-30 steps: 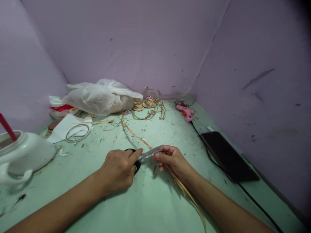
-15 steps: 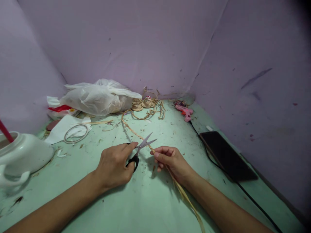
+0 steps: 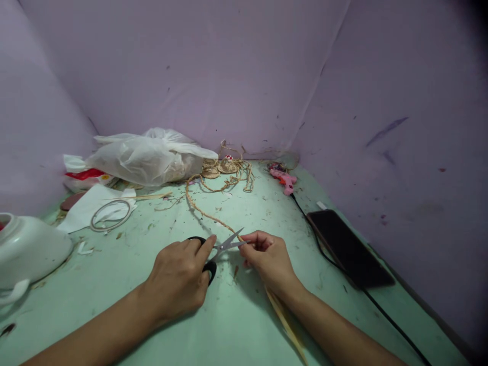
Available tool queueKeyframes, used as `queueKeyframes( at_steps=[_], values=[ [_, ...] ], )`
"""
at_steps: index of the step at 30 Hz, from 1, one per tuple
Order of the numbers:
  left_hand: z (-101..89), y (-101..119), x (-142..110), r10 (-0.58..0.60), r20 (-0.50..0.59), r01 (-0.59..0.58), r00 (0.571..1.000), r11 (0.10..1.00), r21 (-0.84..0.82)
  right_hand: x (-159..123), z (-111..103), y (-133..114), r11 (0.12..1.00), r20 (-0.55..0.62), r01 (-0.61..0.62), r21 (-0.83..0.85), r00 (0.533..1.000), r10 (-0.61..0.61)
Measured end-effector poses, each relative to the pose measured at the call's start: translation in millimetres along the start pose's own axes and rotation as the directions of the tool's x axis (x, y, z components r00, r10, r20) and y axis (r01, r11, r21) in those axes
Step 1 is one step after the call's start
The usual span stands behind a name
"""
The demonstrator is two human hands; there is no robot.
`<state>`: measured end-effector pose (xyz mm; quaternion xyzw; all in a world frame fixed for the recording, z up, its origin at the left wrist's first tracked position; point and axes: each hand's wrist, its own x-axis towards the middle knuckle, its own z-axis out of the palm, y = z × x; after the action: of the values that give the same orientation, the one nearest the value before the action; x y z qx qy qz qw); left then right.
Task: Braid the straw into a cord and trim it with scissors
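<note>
Now the left hand (image 3: 179, 279) is curled around the black handles of a pair of scissors (image 3: 222, 247), its index finger stretched forward along them. The scissors' blades are parted and point toward the right hand (image 3: 272, 259), their tips just beside its fingertips. That right hand pinches a braided cord (image 3: 213, 219) between thumb and fingers; the cord seems to pass between the blades, though whether they touch it I cannot tell. From the pinch the cord curves away, ahead of both hands, to a cluster of woven coils (image 3: 229, 165), while loose pale strands (image 3: 284, 320) trail out below the right wrist. Ahead and to the right of the right hand lies a pink glue gun (image 3: 288, 183), and farther right of that hand a dark phone (image 3: 348, 249). Well left of the left hand is a white mug (image 3: 34, 249); beyond that hand sits a plastic bag (image 3: 148, 157).
</note>
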<state>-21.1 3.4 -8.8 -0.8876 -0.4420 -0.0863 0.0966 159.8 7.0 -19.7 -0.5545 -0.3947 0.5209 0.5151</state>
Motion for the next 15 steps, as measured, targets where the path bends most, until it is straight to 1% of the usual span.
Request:
queueKeyframes(
  at_steps=[4, 9, 12, 15],
  values=[
    [0.5, -0.3, -0.1, -0.018, 0.057, 0.018, 0.998, 1.0, -0.011, -3.3, 1.4, 0.7, 0.995, -0.016, 0.047, -0.09, 0.999, -0.049],
    [-2.1, -1.2, 2.1, -0.053, 0.1, 0.056, 0.994, 0.998, -0.023, -3.9, 0.0, 4.0, 0.981, -0.064, 0.11, -0.157, 0.991, -0.121],
    [-3.4, -0.8, 2.0, -0.055, 0.115, 0.057, 0.992, 0.998, -0.013, -5.3, -1.3, 6.8, 0.966, -0.06, 0.172, -0.193, 0.981, -0.187],
    [-3.0, -0.1, 1.0, -0.048, 0.129, 0.049, 0.991, 0.999, -0.006, -7.5, -2.4, 9.6, 0.938, -0.055, 0.257, -0.231, 0.959, -0.276]
  ],
)
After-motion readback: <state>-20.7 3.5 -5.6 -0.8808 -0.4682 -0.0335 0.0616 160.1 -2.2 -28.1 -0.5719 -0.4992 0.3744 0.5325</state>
